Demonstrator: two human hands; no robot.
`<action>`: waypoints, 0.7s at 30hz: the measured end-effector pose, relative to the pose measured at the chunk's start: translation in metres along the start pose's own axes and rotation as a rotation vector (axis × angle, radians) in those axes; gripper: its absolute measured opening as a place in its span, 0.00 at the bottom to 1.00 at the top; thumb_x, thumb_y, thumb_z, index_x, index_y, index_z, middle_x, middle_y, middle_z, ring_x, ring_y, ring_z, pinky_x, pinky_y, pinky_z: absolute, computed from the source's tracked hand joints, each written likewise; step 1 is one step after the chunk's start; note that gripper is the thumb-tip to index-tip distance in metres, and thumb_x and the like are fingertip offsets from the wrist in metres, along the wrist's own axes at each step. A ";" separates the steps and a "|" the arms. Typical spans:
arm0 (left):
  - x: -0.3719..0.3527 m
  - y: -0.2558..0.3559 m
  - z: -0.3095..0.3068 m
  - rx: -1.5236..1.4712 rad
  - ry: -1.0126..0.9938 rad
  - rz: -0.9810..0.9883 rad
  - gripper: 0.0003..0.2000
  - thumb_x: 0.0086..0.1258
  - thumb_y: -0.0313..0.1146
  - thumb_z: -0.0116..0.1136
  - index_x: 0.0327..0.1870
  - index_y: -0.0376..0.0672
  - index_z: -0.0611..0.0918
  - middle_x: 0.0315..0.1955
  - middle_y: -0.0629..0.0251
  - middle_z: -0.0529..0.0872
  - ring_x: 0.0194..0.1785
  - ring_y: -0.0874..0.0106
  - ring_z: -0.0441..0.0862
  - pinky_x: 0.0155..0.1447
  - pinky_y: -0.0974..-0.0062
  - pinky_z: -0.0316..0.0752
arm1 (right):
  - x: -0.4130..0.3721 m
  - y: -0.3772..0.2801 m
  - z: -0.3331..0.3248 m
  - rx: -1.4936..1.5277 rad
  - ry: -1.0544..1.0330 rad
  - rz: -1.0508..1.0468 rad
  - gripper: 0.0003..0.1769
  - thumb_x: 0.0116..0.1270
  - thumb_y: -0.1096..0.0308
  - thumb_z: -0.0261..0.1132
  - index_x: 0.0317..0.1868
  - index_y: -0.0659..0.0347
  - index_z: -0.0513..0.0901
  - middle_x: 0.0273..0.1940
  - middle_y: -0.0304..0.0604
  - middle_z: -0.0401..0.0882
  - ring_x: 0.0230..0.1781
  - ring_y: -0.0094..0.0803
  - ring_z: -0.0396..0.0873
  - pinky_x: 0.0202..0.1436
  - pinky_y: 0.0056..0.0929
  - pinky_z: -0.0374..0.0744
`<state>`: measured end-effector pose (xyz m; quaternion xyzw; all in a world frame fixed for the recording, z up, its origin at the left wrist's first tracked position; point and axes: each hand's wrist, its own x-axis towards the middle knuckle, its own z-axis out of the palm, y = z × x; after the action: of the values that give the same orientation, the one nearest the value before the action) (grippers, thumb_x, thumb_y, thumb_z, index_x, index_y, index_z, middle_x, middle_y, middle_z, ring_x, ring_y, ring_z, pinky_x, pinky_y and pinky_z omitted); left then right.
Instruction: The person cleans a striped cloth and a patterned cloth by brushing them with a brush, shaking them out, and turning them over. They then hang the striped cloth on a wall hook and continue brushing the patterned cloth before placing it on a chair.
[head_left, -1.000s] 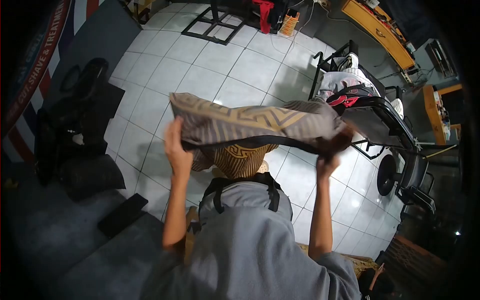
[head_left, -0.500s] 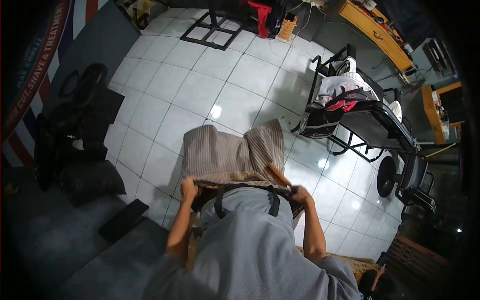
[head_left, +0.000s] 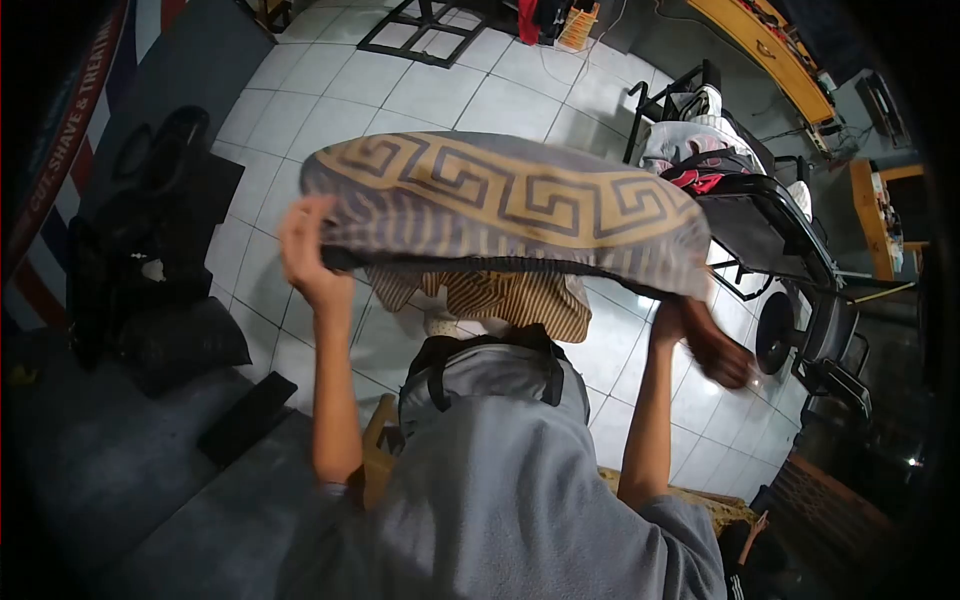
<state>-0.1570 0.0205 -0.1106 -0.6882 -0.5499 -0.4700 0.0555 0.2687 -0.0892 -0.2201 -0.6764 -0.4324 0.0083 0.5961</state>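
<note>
My left fingers (head_left: 303, 240): blurred; I cannot tell where their tips end against the patterned cloth (head_left: 510, 195). My right fingers (head_left: 672, 320): partly hidden at the cloth's lower right corner. The brown object (head_left: 722, 352) beside them: blurred, one end concealed, kind undetermined. The cloth's right end: blurred. The striped cloth (head_left: 560, 305) below: partly covered; whether both are one piece, I cannot establish. The black stand (head_left: 427, 12) at the floor's far edge: cut off by the view's top. The banner (head_left: 70, 125): lettering incomplete. Articles along the back edge of the yellow counter (head_left: 770, 50): too small to identify.
</note>
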 end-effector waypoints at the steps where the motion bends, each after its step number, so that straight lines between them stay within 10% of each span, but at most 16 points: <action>1: -0.033 -0.016 0.011 -0.049 -0.175 -0.024 0.19 0.50 0.17 0.56 0.46 0.37 0.82 0.47 0.55 0.81 0.55 0.57 0.76 0.61 0.65 0.69 | -0.024 0.028 -0.007 -0.076 -0.176 0.080 0.13 0.60 0.75 0.58 0.46 0.68 0.80 0.35 0.50 0.82 0.43 0.42 0.80 0.50 0.36 0.76; 5: -0.180 -0.088 0.019 -0.137 -0.971 -0.237 0.21 0.43 0.13 0.58 0.44 0.33 0.81 0.47 0.51 0.81 0.53 0.52 0.76 0.58 0.64 0.70 | -0.096 0.039 -0.040 -0.616 -0.852 0.436 0.15 0.53 0.72 0.60 0.42 0.65 0.82 0.35 0.60 0.81 0.38 0.51 0.81 0.43 0.43 0.77; 9: -0.228 -0.087 -0.007 -0.128 -0.991 -0.465 0.19 0.44 0.12 0.50 0.41 0.31 0.81 0.45 0.51 0.83 0.51 0.53 0.79 0.57 0.65 0.72 | -0.117 0.030 -0.072 -0.885 -1.095 0.582 0.16 0.49 0.73 0.61 0.41 0.65 0.83 0.36 0.61 0.81 0.37 0.51 0.82 0.50 0.45 0.77; 11: -0.228 -0.081 -0.019 -0.164 -0.986 -0.461 0.19 0.44 0.13 0.50 0.41 0.30 0.81 0.45 0.50 0.83 0.51 0.52 0.79 0.57 0.64 0.72 | -0.127 0.057 -0.091 -0.617 -1.076 0.179 0.13 0.51 0.70 0.62 0.38 0.62 0.84 0.34 0.55 0.83 0.37 0.51 0.82 0.60 0.50 0.67; 14: -0.217 -0.081 -0.021 -0.161 -1.041 -0.545 0.19 0.46 0.15 0.50 0.42 0.30 0.80 0.45 0.50 0.82 0.50 0.52 0.78 0.58 0.63 0.72 | -0.106 0.048 -0.091 -0.360 -1.191 0.136 0.08 0.52 0.74 0.62 0.33 0.64 0.84 0.31 0.46 0.85 0.34 0.41 0.84 0.70 0.52 0.53; 16: -0.198 -0.078 -0.022 -0.161 -1.019 -0.331 0.19 0.46 0.16 0.51 0.43 0.30 0.80 0.43 0.49 0.83 0.49 0.51 0.79 0.55 0.66 0.73 | -0.073 -0.003 -0.079 -0.274 -1.342 0.613 0.07 0.52 0.77 0.60 0.32 0.66 0.83 0.31 0.44 0.85 0.34 0.34 0.84 0.67 0.47 0.64; 17: -0.188 -0.075 -0.026 -0.161 -1.006 -0.227 0.19 0.47 0.16 0.51 0.44 0.30 0.80 0.41 0.48 0.83 0.48 0.51 0.79 0.54 0.68 0.74 | -0.072 -0.018 -0.076 -0.118 -1.187 0.993 0.07 0.51 0.79 0.57 0.30 0.67 0.81 0.26 0.38 0.81 0.27 0.22 0.78 0.43 0.30 0.78; 20: -0.163 -0.067 -0.046 -0.239 -1.056 -0.321 0.15 0.48 0.19 0.57 0.41 0.31 0.79 0.38 0.47 0.83 0.46 0.52 0.80 0.54 0.67 0.74 | -0.087 0.018 -0.097 0.072 -1.143 0.871 0.05 0.51 0.78 0.57 0.30 0.67 0.77 0.22 0.33 0.74 0.22 0.20 0.70 0.24 0.20 0.69; 21: -0.147 -0.055 -0.057 -0.217 -1.215 -0.646 0.12 0.50 0.20 0.57 0.38 0.30 0.78 0.34 0.47 0.82 0.40 0.57 0.83 0.45 0.70 0.75 | -0.081 0.008 -0.098 0.192 -1.145 0.949 0.07 0.50 0.76 0.57 0.31 0.68 0.76 0.22 0.30 0.70 0.20 0.20 0.64 0.22 0.22 0.64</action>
<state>-0.2277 -0.0956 -0.2075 -0.6328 -0.6106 -0.0471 -0.4738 0.2744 -0.2152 -0.2391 -0.6252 -0.3340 0.6530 0.2669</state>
